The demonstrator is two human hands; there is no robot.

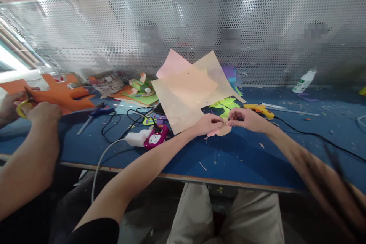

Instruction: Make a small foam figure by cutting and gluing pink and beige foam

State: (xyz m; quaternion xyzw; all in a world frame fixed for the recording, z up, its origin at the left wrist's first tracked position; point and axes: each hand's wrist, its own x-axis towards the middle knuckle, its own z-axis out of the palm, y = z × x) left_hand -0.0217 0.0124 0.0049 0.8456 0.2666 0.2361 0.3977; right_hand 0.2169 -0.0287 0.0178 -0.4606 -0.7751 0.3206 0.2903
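Observation:
A small tan paper cutout (225, 130) with a pink part (213, 133) is low over the blue table, between my two hands. My left hand (211, 124) is closed on the cutout from the left, fingers at its upper edge. From the right, my right hand (246, 119) pinches at the cutout's top edge with thumb and forefinger; any tiny piece between those fingertips is too small to make out. Right behind my hands lie bright yellow-green paper scraps (228, 103) and a yellow glue gun (259, 110) with a black cord.
Large tan sheets (168, 101) and a pink sheet (172, 65) lean behind. To the left are a magenta power adapter (156, 137), tangled cords and a blue glue gun (101, 111). A co-worker's hand (42, 112) cuts orange paper (67, 97) with yellow scissors (24, 107). A white bottle (304, 81) stands right.

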